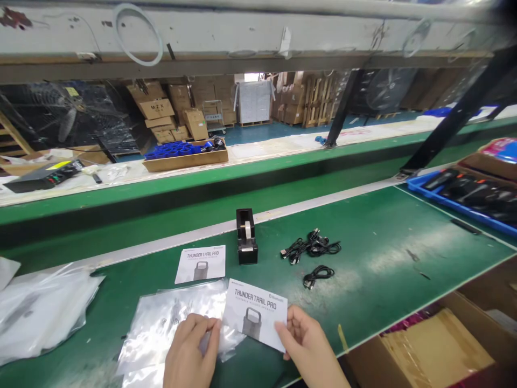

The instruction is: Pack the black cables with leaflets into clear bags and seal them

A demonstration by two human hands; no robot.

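Note:
My right hand (309, 345) pinches the lower right corner of a white "Thunder Trail Pro" leaflet (255, 314) just above the green table (383, 253). My left hand (191, 350) has its fingers closed on the edge of a clear plastic bag (169, 318) that lies flat beside the leaflet. A second identical leaflet (201, 263) lies flat on the table farther back. Behind it stands a black tape dispenser (246, 237). To its right lie a tangle of black cables (311, 247) and one separate coiled cable (318, 275).
More clear bags (40, 310) are heaped at the left. Cardboard boxes (440, 339) stand at the lower right; a blue tray (464, 196) with black devices sits at the far right. A conveyor runs behind, with a box of blue parts (183, 153) beyond.

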